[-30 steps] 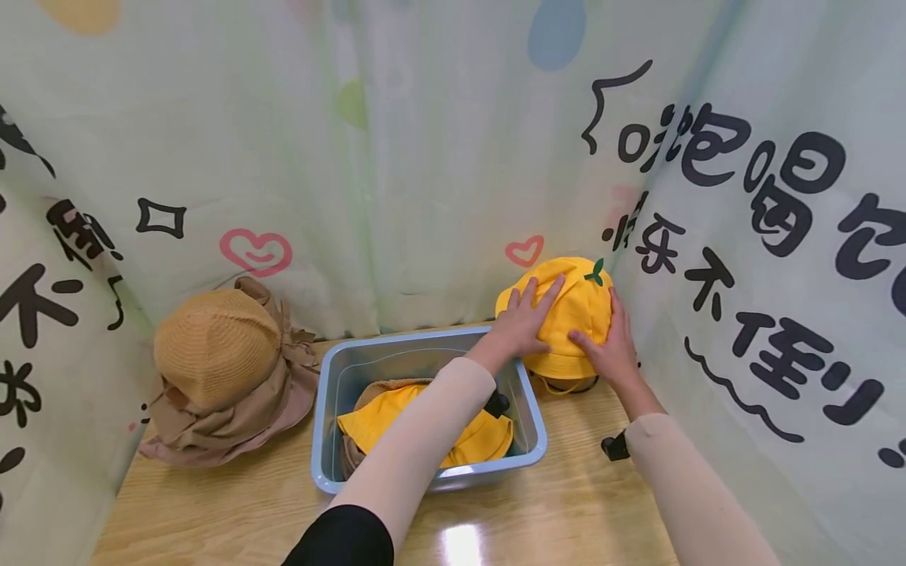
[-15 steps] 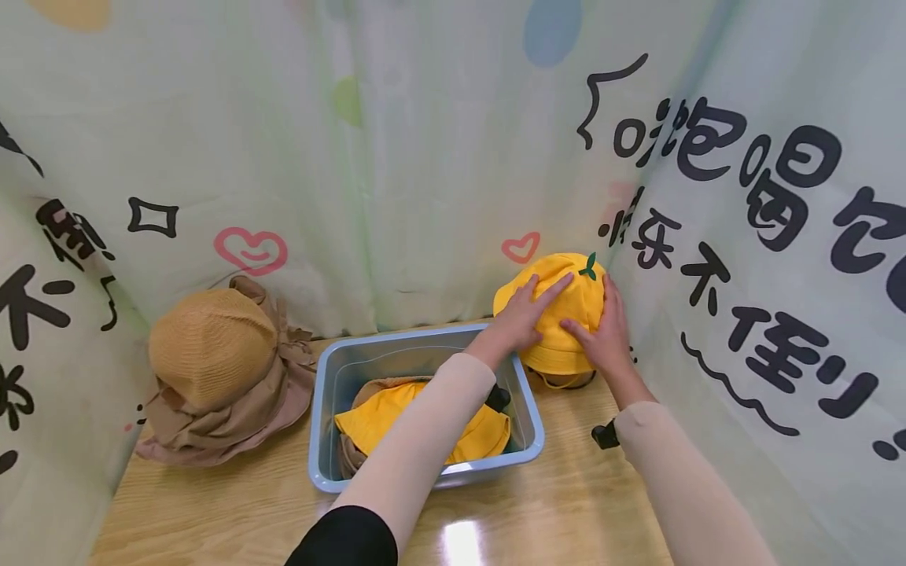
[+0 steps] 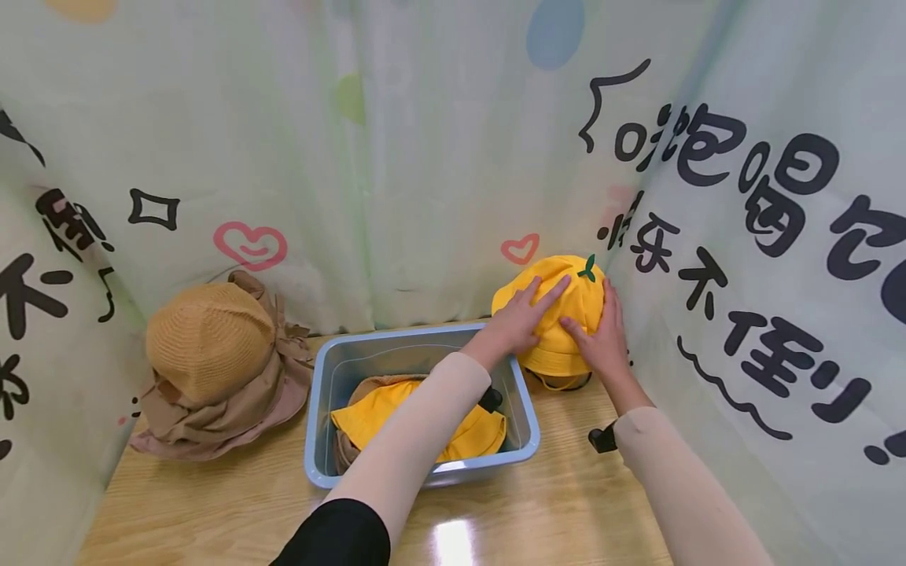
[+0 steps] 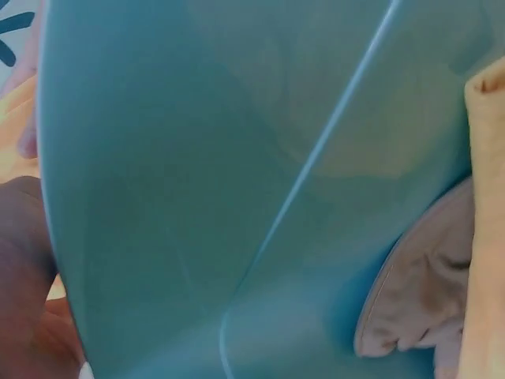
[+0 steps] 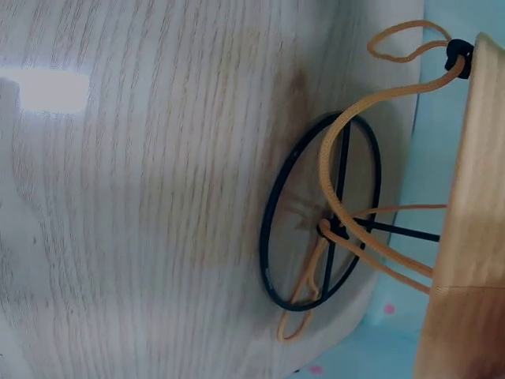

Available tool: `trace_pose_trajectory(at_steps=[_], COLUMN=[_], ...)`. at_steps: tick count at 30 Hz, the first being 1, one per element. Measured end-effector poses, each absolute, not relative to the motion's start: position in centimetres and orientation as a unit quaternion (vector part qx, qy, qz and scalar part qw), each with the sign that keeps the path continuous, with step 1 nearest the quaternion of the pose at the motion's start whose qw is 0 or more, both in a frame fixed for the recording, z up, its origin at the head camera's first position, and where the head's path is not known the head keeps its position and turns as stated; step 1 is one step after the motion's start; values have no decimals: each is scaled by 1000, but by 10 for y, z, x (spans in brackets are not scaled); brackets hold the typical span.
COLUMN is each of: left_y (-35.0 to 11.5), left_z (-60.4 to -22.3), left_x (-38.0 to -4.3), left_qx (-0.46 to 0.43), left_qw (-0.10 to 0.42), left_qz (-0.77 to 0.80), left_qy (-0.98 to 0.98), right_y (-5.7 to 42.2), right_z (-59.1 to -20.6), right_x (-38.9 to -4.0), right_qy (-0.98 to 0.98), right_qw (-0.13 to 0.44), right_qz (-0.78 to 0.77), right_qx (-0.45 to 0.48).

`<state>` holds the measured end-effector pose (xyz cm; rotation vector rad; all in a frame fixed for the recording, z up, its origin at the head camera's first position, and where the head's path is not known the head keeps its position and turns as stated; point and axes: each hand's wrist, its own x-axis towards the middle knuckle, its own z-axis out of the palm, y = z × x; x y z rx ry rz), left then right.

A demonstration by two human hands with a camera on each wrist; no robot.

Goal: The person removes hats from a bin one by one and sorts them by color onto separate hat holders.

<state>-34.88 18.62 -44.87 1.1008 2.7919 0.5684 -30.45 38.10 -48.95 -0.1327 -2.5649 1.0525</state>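
A yellow bucket hat [image 3: 555,358] with a small green sprout on its crown sits on a black wire stand [image 5: 272,213] at the back right. My left hand [image 3: 513,321] rests on its left front with the fingers spread. Against its right side lies my right hand [image 3: 603,339], the fingers fairly straight and the thumb across the front. An orange cord [image 5: 347,110] with a black toggle hangs under the brim in the right wrist view. Below my left forearm, a blue bin [image 3: 528,409] contains another yellow hat [image 3: 483,434] and brown fabric pieces.
On the left, a straw hat [image 3: 212,338] tops a stack of brown and pinkish hats [image 3: 262,405]. Printed curtains [image 3: 425,157] enclose the back and sides of the wooden tabletop [image 3: 552,503]. The bin stands between the stack and the yellow hat.
The yellow hat has turned slightly, its sprout shifting a little left. My right hand has moved slightly left with it. Over the last half second, the hands have barely moved.
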Motion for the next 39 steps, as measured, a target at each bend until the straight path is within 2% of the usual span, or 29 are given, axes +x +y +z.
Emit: trace_pose_trajectory(at_steps=[6,10,22,30,39], left_y=[176,164,101,57,-17], left_z=[-447,-444,-412,-391,-382], left_x=[-355,-355,-333,-304,-263], left_qx=[343,355,418,436,423], left_qw=[86,89,40,26,-16], left_qz=[205,205,168,185,228], left_qy=[913,908,892,881,877], right_y=[373,370,376,368,342], right_z=[-492,-490,-472,-448,-421], right_x=[-308,-308,-293,-282,-274], right_qy=[-903,-904,-921,-928,-918], right_qw=[172,167,129,148,181], right_qz=[392,393,366,343,352], right_qx=[-36,-29,-32,-13,28])
